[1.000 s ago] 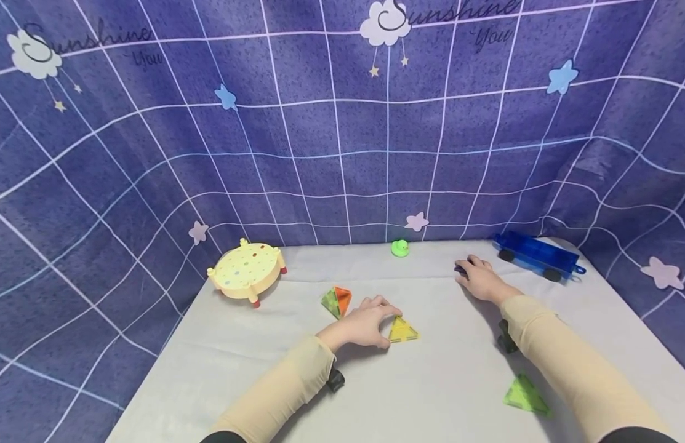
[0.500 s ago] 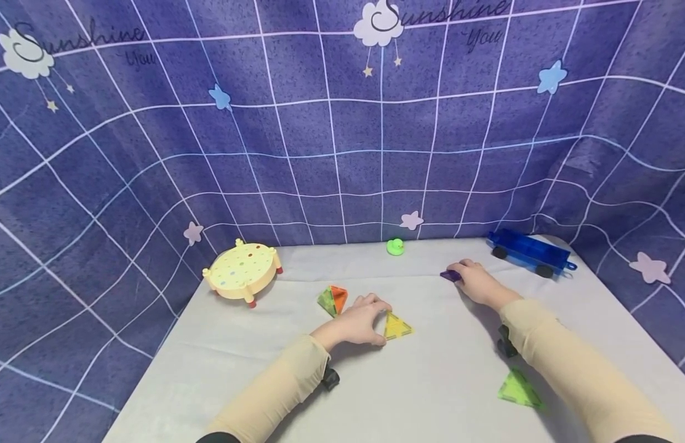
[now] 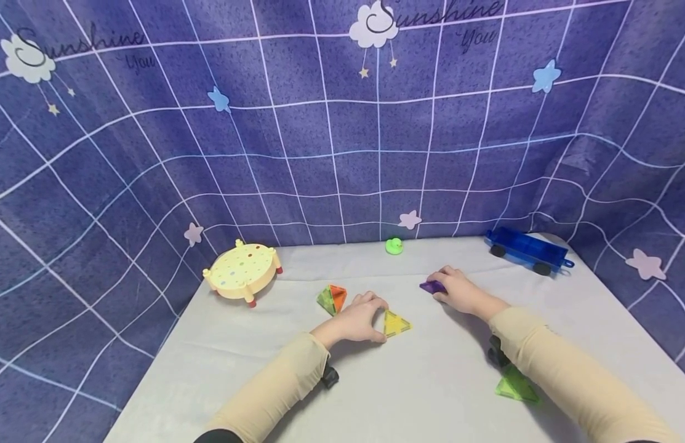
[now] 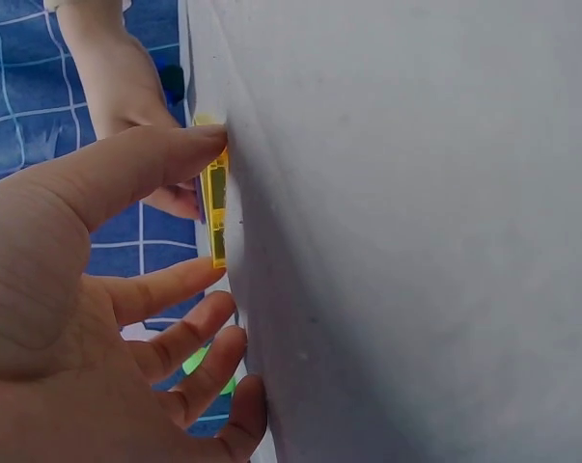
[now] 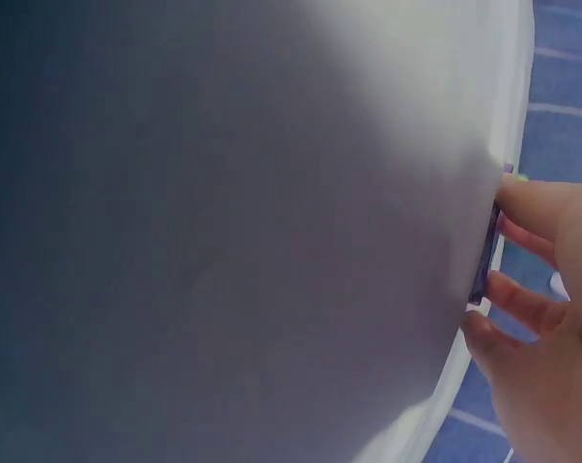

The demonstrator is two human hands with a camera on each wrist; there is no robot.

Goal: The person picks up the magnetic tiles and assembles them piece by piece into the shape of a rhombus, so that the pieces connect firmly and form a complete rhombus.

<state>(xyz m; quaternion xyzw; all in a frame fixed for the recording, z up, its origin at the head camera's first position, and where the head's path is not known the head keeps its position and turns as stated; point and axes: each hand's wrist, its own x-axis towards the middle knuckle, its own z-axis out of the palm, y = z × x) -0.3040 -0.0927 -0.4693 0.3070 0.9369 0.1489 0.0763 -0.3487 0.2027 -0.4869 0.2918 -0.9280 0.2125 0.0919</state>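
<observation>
A yellow translucent triangular magnetic tile (image 3: 396,323) lies on the table, and my left hand (image 3: 357,319) pinches it by two corners. The left wrist view has the thumb at one end of the yellow edge and the index finger at the other, the remaining fingers spread. Farther right, my right hand (image 3: 460,291) grips a purple tile (image 3: 431,287), low over the cloth; part of it is hidden under the fingers. In the right wrist view the purple tile (image 5: 486,253) shows as a thin edge between thumb and fingers.
Joined green and orange tiles (image 3: 332,299) stand left of the left hand. A green triangular tile (image 3: 516,386) lies beside the right sleeve. Along the back are a yellow round toy table (image 3: 244,271), a green duck (image 3: 394,246) and a blue wheeled toy wagon (image 3: 527,247).
My right hand has drawn the purple tile leftward and nearer, away from the wagon and towards the yellow tile. The left hand stays at the yellow tile. The view has shifted slightly.
</observation>
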